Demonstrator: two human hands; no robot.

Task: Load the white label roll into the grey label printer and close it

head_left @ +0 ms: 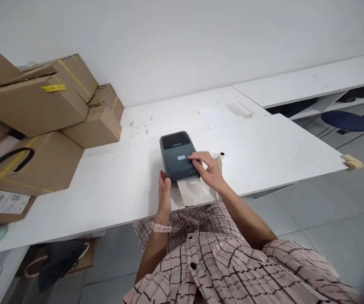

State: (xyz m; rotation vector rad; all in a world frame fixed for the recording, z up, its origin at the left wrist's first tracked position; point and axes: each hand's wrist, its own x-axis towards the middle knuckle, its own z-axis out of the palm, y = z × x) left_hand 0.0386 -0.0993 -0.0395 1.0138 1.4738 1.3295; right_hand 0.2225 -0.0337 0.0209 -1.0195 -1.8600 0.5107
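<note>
A dark grey-green label printer (178,165) with a black panel on top and a small pale rectangle (181,158) sits near the table's front edge. From its front comes a whitish, shiny strip (193,192) that reaches the edge. My left hand (164,192) rests upright against the printer's left side, its fingers straight and holding nothing. Over the printer's right half lies my right hand (209,169), its fingertips on the top beside the pale rectangle and its fingers apart. A small white roll (221,155) stands just beyond my right hand, partly hidden by it.
Cardboard boxes (36,105) with yellow tape are piled on the left of the white table (131,169). Paint is worn off in patches (240,110) at the back. A tan corner guard (352,162) caps the right corner. A blue stool (346,121) stands beyond it.
</note>
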